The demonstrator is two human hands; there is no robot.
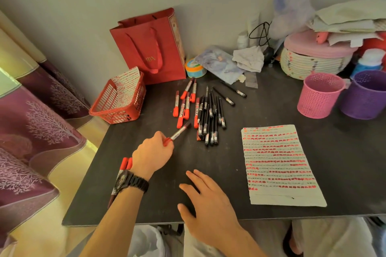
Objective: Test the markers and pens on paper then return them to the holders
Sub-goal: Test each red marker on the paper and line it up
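Spread flat on the table [277,108], the right hand [208,204] is seen with straight fingers, nothing held. One red marker [180,132] is pinched at its end by the left hand [152,152], near the pens [208,119]; light, stiff and smooth, it is best gripped mid-barrel

The table [271,110] under both hands is matt and dark. Right of the right hand [206,200] lies matt, crinkled paper [279,165]; beyond it, a pink holder [319,96] and a purple holder [365,95] of perforated plastic. The left hand [152,154] pinches a glossy plastic marker [180,132]; beyond it, a plastic lattice basket [123,108] and a smooth paper bag [154,48].
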